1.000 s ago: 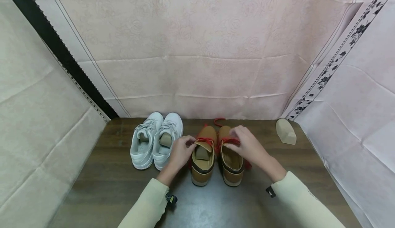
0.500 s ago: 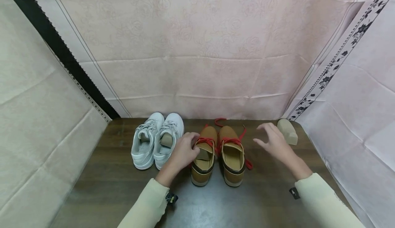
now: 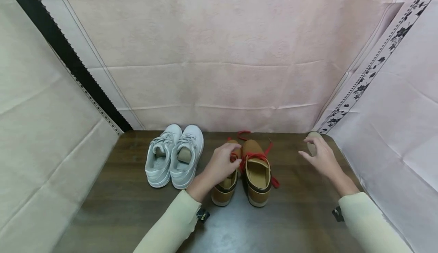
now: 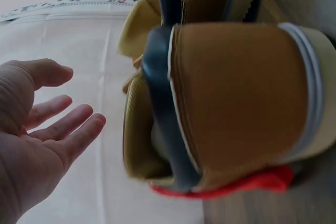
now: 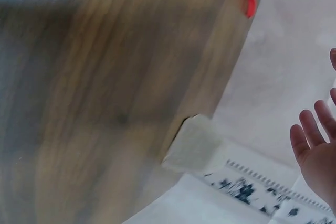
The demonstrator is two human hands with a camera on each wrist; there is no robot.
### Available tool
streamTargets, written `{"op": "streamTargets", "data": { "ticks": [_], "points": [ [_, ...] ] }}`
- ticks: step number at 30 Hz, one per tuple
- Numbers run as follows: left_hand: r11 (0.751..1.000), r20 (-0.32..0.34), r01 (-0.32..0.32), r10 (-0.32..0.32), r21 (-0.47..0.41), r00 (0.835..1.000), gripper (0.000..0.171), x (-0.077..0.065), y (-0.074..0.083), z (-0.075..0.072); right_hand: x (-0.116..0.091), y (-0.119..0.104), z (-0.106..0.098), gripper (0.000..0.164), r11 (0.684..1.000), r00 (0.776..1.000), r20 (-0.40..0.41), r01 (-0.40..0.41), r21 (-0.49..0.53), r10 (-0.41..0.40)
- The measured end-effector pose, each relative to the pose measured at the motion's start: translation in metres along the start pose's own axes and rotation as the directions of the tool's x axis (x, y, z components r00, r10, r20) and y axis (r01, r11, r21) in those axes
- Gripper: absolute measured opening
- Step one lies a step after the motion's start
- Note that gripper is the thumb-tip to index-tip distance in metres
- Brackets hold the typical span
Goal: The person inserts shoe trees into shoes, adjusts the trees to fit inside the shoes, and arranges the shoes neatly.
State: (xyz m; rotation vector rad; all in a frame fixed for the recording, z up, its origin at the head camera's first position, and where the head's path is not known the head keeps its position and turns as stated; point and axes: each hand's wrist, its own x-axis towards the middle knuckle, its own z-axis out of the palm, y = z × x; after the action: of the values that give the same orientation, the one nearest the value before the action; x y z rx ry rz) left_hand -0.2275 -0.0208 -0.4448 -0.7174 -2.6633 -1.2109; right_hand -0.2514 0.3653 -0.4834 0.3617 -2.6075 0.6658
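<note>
My left hand (image 3: 222,164) hovers over the left brown shoe (image 3: 222,196), covering part of its opening and red lace. In the left wrist view that hand (image 4: 39,135) has its fingers spread apart from the shoe's dark collar (image 4: 163,98), holding nothing. Beside it stands the right brown shoe (image 3: 253,147), its red laces (image 3: 256,156) crossed over the tongue and its opening unfilled. At the right, my right hand (image 3: 321,156) is above a beige toe-shaped block (image 3: 313,135), partly hiding it. The right wrist view shows the fingers (image 5: 310,129) extended, apart from the block (image 5: 194,145).
A pair of white sneakers, the left one (image 3: 157,173) and the right one (image 3: 195,137), stands to the left, each with a beige block inside. A loose red lace (image 3: 243,132) lies by the back cloth wall (image 3: 222,85). Cloth also hangs on both sides of the wooden tabletop (image 3: 273,230).
My right hand has left the right brown shoe and moved right to above the beige block. My left hand has shifted right across the left brown shoe. The shoes stay in place.
</note>
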Motion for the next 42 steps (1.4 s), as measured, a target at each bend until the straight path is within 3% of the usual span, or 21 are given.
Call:
{"op": "streamTargets", "data": {
  "ticks": [9,16,20,26,30,34,37,42],
  "points": [
    [0.998,0.045,0.067,-0.068,0.021,0.997,0.044,0.015,0.007,0.022,-0.003,0.038,-0.004,0.060,0.980,0.979,0.044,-0.201,-0.015,0.201],
    [0.986,0.100,0.168,-0.167,0.006,0.981,0.044,0.019,0.015,0.036,-0.005,0.063,-0.002,0.065,0.943,0.942,0.035,-0.334,-0.005,0.334],
    [0.977,0.123,0.211,-0.214,0.040,0.969,0.044,0.023,0.017,0.041,-0.005,0.074,0.001,0.071,0.904,0.903,0.050,-0.426,-0.019,0.427],
    [0.972,0.133,0.225,-0.233,0.070,0.963,0.036,0.028,0.016,0.049,-0.008,0.082,0.006,0.080,0.826,0.822,0.085,-0.563,-0.018,0.563],
    [0.970,0.109,0.225,-0.235,0.094,0.966,0.026,0.025,0.011,0.056,-0.012,0.085,0.011,0.081,0.772,0.766,0.113,-0.636,-0.016,0.633],
    [0.979,0.074,0.192,-0.198,0.072,0.977,0.018,0.020,0.006,0.060,-0.016,0.090,0.016,0.083,0.721,0.712,0.133,-0.692,-0.035,0.689],
    [0.987,0.042,0.154,-0.156,0.050,0.987,0.014,0.018,0.002,0.062,-0.017,0.093,0.020,0.081,0.704,0.697,0.113,-0.709,-0.033,0.708],
    [0.991,-0.010,0.129,-0.128,0.035,0.992,0.010,0.015,-0.005,0.063,-0.012,0.091,0.029,0.080,0.700,0.698,0.078,-0.714,-0.004,0.712]
  ]
}}
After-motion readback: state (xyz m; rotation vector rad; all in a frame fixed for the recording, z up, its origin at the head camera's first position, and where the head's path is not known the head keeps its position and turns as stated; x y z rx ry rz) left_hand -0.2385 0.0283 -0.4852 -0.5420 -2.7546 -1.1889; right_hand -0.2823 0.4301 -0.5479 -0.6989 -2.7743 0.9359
